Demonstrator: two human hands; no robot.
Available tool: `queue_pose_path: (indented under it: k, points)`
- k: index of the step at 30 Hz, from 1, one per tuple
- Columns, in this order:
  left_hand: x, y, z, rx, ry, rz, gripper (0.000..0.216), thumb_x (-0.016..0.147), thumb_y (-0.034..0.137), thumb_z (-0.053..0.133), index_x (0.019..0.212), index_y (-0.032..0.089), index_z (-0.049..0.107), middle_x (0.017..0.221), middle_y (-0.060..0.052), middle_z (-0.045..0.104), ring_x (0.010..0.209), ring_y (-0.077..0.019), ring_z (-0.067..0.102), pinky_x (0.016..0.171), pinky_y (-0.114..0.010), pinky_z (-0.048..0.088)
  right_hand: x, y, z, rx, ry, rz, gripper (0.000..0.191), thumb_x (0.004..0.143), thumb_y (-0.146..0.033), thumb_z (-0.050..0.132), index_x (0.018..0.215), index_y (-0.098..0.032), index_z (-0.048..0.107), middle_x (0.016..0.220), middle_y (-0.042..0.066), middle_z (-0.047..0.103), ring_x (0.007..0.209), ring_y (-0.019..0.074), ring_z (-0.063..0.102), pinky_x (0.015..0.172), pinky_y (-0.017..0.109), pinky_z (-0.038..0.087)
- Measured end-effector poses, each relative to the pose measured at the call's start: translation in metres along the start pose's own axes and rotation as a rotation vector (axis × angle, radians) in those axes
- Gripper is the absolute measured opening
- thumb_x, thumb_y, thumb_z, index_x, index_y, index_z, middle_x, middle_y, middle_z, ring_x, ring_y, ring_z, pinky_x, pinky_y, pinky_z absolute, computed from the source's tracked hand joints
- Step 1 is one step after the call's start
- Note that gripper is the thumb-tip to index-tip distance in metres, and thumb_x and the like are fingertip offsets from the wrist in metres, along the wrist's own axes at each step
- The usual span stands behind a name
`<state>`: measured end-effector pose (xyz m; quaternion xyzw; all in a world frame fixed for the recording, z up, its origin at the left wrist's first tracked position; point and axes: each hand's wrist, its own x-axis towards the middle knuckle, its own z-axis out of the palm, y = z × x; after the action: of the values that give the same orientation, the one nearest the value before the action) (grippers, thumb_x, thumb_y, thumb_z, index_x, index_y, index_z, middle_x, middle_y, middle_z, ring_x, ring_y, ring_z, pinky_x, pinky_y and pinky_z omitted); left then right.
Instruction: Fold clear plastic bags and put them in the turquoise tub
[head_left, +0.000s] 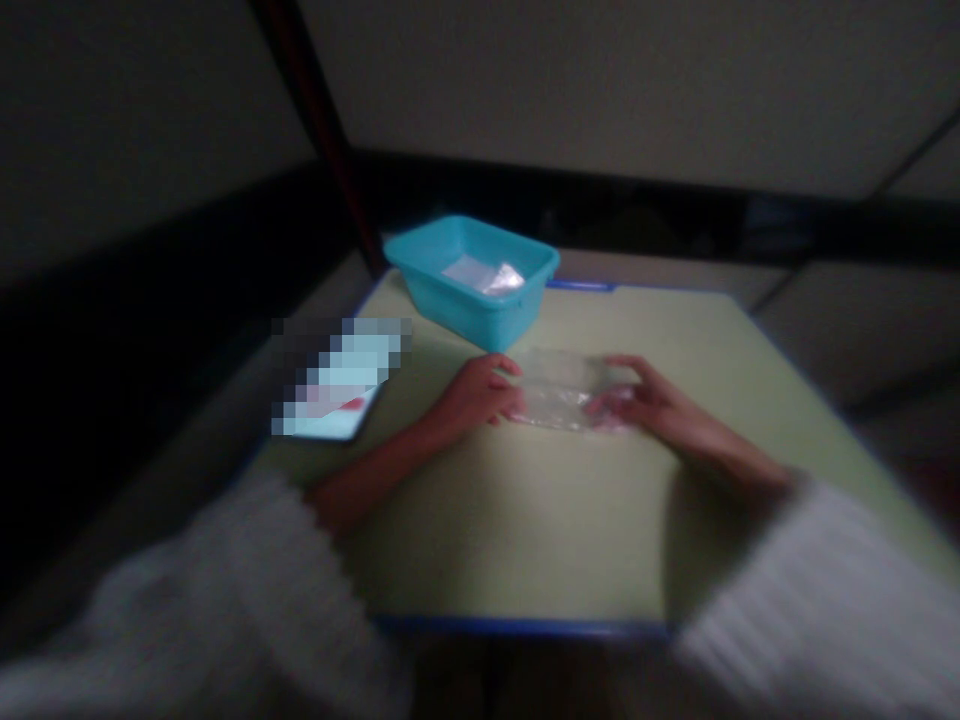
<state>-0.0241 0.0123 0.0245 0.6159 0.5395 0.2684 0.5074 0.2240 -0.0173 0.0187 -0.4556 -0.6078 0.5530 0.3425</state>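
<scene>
A clear plastic bag [559, 388] lies flat on the pale green table [525, 520], just in front of a turquoise tub. My left hand [480, 392] rests at the bag's left edge with its fingers curled and pinched onto it. My right hand [637, 398] grips the bag's right edge, thumb over the top. Both arms wear white knitted sleeves. The picture is blurred, so what the bag contains cannot be made out.
The turquoise plastic tub [472, 280] stands at the table's far left and holds another clear bag [487, 275]. A phone with a lit screen [337, 385] lies at the left edge. The table has a blue rim [517, 627]; dark floor surrounds it.
</scene>
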Motion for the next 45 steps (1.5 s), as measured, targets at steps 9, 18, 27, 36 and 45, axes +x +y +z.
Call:
queue_pose_path:
  k: [9, 18, 27, 36, 45]
  points:
    - [-0.001, 0.002, 0.000, -0.008, -0.001, -0.011, 0.016, 0.077, 0.009, 0.056, 0.091, 0.014, 0.050, 0.064, -0.001, 0.068, 0.053, -0.0126, 0.065, 0.040, -0.014, 0.038, 0.007, 0.009, -0.007, 0.149, 0.365, 0.068, 0.055, 0.063, -0.023, 0.075, 0.108, -0.024, 0.043, 0.072, -0.002, 0.069, 0.064, 0.0182, 0.069, 0.057, 0.028, 0.053]
    - [0.001, 0.000, -0.001, -0.015, -0.002, -0.008, 0.018, 0.075, 0.010, 0.057, 0.091, 0.014, 0.051, 0.064, -0.001, 0.069, 0.053, -0.0134, 0.065, 0.041, -0.016, 0.039, 0.003, 0.003, -0.005, 0.177, 0.290, 0.069, 0.056, 0.061, -0.017, 0.071, 0.110, -0.024, 0.044, 0.080, 0.000, 0.071, 0.067, 0.0169, 0.068, 0.062, 0.029, 0.055]
    - [0.001, 0.000, -0.001, -0.018, -0.007, 0.016, 0.018, 0.074, 0.011, 0.058, 0.091, 0.015, 0.051, 0.064, -0.001, 0.069, 0.052, -0.0126, 0.064, 0.042, -0.016, 0.039, 0.029, 0.012, -0.017, 0.010, 0.459, -0.004, 0.066, 0.063, -0.032, 0.075, 0.117, -0.022, 0.038, 0.084, 0.006, 0.069, 0.079, 0.0238, 0.068, 0.076, 0.042, 0.055]
    - [0.000, 0.004, -0.001, -0.014, -0.003, 0.001, 0.020, 0.073, 0.009, 0.057, 0.091, 0.015, 0.051, 0.065, -0.001, 0.069, 0.052, -0.0118, 0.062, 0.042, -0.016, 0.039, 0.037, 0.019, -0.018, -0.056, 0.413, -0.067, 0.061, 0.066, -0.027, 0.062, 0.121, -0.029, 0.036, 0.105, 0.008, 0.067, 0.088, 0.0249, 0.067, 0.070, 0.039, 0.055]
    - [0.002, -0.004, -0.002, -0.026, -0.004, 0.038, 0.028, 0.074, 0.014, 0.058, 0.100, 0.015, 0.048, 0.076, -0.004, 0.070, 0.056, -0.0134, 0.065, 0.041, -0.016, 0.039, 0.035, 0.013, -0.019, -0.153, 0.516, -0.074, 0.067, 0.062, -0.031, 0.071, 0.119, -0.024, 0.035, 0.100, 0.009, 0.063, 0.083, 0.0250, 0.067, 0.069, 0.038, 0.055]
